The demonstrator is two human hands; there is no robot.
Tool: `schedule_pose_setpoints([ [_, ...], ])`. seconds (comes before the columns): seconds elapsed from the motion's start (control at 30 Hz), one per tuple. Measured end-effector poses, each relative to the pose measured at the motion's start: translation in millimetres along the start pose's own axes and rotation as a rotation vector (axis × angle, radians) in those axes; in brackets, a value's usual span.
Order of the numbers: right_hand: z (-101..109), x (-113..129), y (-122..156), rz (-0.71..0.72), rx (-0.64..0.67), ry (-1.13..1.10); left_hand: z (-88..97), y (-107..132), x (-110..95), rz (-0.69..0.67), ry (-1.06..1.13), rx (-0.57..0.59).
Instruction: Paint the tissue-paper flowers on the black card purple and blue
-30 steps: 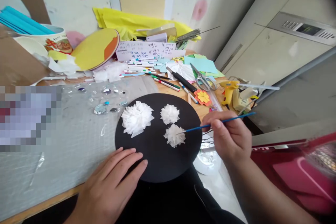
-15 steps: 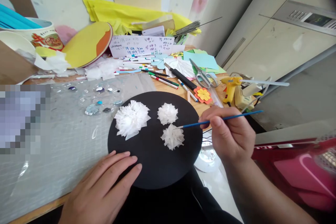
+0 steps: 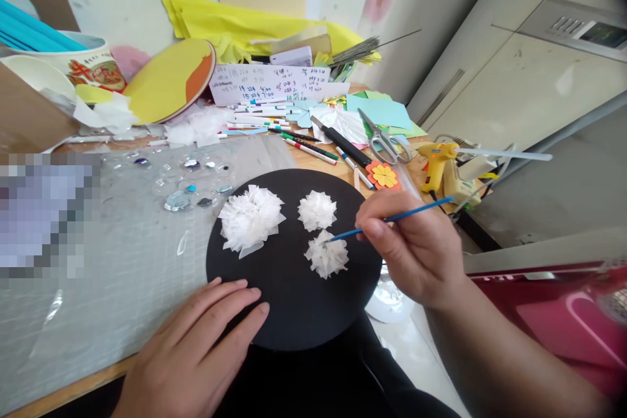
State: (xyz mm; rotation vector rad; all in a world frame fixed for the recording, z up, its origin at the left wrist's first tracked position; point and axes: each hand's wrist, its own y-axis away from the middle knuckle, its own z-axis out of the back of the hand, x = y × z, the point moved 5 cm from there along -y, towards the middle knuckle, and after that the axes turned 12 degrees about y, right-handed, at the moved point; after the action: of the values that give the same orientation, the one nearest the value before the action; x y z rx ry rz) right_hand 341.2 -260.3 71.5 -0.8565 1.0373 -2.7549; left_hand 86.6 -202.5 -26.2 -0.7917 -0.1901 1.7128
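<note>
My right hand [image 3: 414, 245] is closed around a thin blue paintbrush [image 3: 421, 208], whose tip touches the lower small white paper flower [image 3: 326, 258]. Above it sits another small white paper flower [image 3: 317, 210], and a larger white paper pompom [image 3: 251, 219] is at the left. All three rest on a round black board [image 3: 289, 313], which overhangs the table's front edge above my lap. My left hand [image 3: 200, 333] lies with fingers stretched out on the board's lower left rim, holding nothing.
Left of the board, a plastic-covered mat [image 3: 122, 261] carries several shiny gems [image 3: 177, 200]. Behind are marker pens [image 3: 308, 150], a craft knife [image 3: 340, 140], scissors [image 3: 385, 140] and an orange paper flower [image 3: 383, 175]. A yellow glue gun [image 3: 435, 163] stands at the right.
My right hand has moved left and the brush tip has shifted further onto the lower small flower. The whole view has slid slightly; my left hand stays on the board.
</note>
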Motion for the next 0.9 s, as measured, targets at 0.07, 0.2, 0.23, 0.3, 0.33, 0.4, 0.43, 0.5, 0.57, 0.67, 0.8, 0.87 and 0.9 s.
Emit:
schedule_pose_setpoints([
  [0.07,0,0,-3,-0.001,0.002,0.051,-0.2,0,0,-0.002,0.004,0.007],
  [0.2,7,-6,-6,-0.090,-0.124,0.009,-0.3,0,-2,-0.007,-0.003,0.011],
  [0.23,5,-6,-8,-0.087,-0.086,0.012,-0.3,0,-2,-0.010,-0.006,0.011],
  [0.3,0,-4,-12,-0.050,0.027,0.057,-0.5,1,-2,-0.016,-0.008,0.013],
  [0.33,-2,-3,-14,-0.035,0.051,0.090,-0.8,1,-2,-0.018,-0.008,0.017],
  [0.4,1,-4,-17,-0.047,0.001,0.123,-1.3,2,-2,-0.019,-0.008,0.023],
  [0.43,4,-6,-18,-0.070,-0.045,0.105,-1.5,3,-2,-0.020,-0.008,0.023],
  [0.5,4,-10,-18,-0.110,-0.070,0.038,-2.0,4,-1,-0.022,-0.008,0.026],
  [0.57,-1,-11,-19,-0.109,0.012,0.015,-2.1,4,-1,-0.026,-0.003,0.023],
  [0.67,-2,-13,-20,-0.109,0.034,0.088,-2.3,5,0,-0.033,-0.002,0.024],
  [0.8,6,-21,-15,-0.170,-0.110,-0.052,-3.6,7,2,-0.043,-0.012,0.040],
  [0.87,1,-25,-12,-0.184,-0.045,-0.092,-3.6,8,3,-0.043,-0.005,0.035],
  [0.9,-1,-26,-9,-0.193,-0.009,-0.072,-3.6,9,4,-0.038,-0.001,0.033],
])
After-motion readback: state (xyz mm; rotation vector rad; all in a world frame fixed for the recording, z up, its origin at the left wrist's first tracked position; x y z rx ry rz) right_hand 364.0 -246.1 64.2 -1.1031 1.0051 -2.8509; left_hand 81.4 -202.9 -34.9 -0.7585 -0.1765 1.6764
